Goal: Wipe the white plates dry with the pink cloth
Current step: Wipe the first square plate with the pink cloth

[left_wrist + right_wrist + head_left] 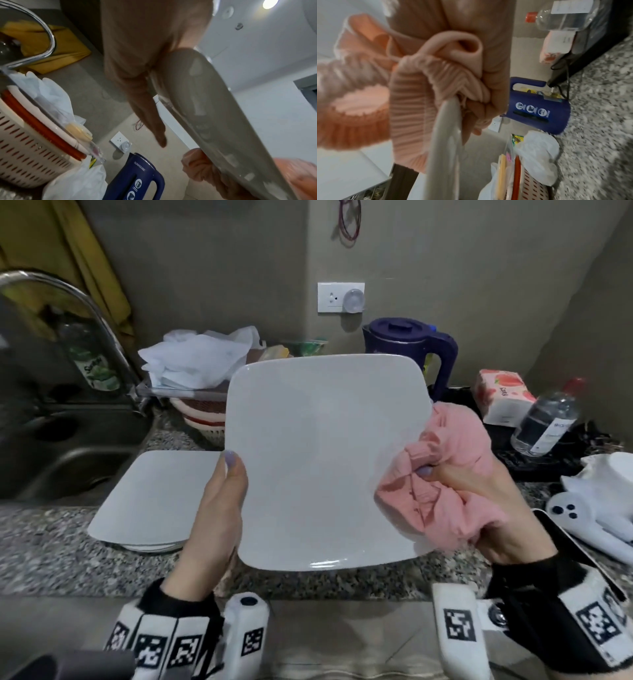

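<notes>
A square white plate is held upright over the counter in the head view. My left hand grips its left edge, thumb on the front face and fingers behind it. My right hand holds the bunched pink cloth wrapped over the plate's right edge. In the right wrist view the cloth folds around the plate's rim. A stack of white plates lies flat on the counter, left of the held plate.
A steel sink and tap are at the left. Behind the plate are a slotted basket, plastic bags and a blue kettle. A tissue pack, a water bottle and white gloves lie on the right.
</notes>
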The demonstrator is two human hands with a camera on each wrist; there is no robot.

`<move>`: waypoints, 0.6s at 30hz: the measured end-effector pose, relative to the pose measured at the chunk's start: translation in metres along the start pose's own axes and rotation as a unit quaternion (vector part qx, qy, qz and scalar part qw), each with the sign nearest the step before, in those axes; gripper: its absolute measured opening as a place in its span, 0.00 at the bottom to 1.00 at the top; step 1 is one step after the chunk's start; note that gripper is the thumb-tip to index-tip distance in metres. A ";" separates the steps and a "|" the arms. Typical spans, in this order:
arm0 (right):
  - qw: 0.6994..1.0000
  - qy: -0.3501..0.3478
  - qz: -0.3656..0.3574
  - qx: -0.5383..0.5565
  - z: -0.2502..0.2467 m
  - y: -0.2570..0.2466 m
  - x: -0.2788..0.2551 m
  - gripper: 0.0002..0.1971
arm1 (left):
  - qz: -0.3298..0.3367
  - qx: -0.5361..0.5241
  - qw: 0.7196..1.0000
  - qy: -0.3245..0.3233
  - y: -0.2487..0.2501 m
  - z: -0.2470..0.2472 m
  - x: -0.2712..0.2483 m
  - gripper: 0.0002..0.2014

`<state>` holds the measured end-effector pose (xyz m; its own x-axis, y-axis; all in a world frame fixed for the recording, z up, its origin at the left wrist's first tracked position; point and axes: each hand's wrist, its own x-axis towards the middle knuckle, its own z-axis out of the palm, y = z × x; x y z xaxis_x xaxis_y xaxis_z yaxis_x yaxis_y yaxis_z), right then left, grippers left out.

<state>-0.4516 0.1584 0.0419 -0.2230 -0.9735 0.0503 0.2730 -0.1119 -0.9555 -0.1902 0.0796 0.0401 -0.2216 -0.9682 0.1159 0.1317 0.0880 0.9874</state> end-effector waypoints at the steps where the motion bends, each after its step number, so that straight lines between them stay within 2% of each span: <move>1: 1.000 0.009 -0.016 -0.014 -0.004 -0.001 0.000 0.32 | -0.032 -0.021 0.999 -0.020 0.000 -0.001 0.001 0.21; 3: 0.999 0.025 -0.023 -0.025 -0.012 -0.001 -0.002 0.35 | -0.074 -0.052 0.995 -0.046 0.001 -0.001 0.001 0.20; 6: 0.998 0.026 0.053 0.004 -0.019 0.007 -0.005 0.37 | -0.052 -0.046 0.996 -0.049 0.003 0.007 -0.006 0.19; 9: 0.998 0.057 0.005 -0.002 -0.013 0.005 -0.009 0.26 | -0.027 -0.061 0.996 -0.051 -0.004 0.009 -0.008 0.21; 12: 0.997 0.058 -0.037 -0.024 -0.001 -0.005 -0.014 0.31 | -0.057 -0.103 0.991 -0.068 -0.008 0.012 -0.010 0.22; 14: 0.996 0.073 -0.040 -0.044 0.001 -0.005 -0.013 0.30 | -0.037 -0.111 0.993 -0.027 -0.013 0.015 -0.013 0.20; 16: 0.988 0.090 -0.053 -0.118 0.002 -0.005 -0.012 0.31 | 0.001 -0.107 0.994 0.023 -0.020 0.019 -0.016 0.20; 17: 0.969 0.107 -0.081 -0.206 0.003 -0.007 -0.012 0.31 | 0.013 -0.108 0.993 0.036 -0.022 0.020 -0.017 0.20; 18: 0.930 0.132 -0.120 -0.323 0.005 -0.008 -0.013 0.33 | 0.021 -0.108 0.993 0.046 -0.023 0.021 -0.018 0.20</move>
<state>-0.4463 0.1706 0.0502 -0.4497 -0.8438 0.2929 -0.4132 -0.0941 -0.9057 -0.2094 0.0994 0.0171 -0.1244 -0.9829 0.1359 0.3457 0.0854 0.9344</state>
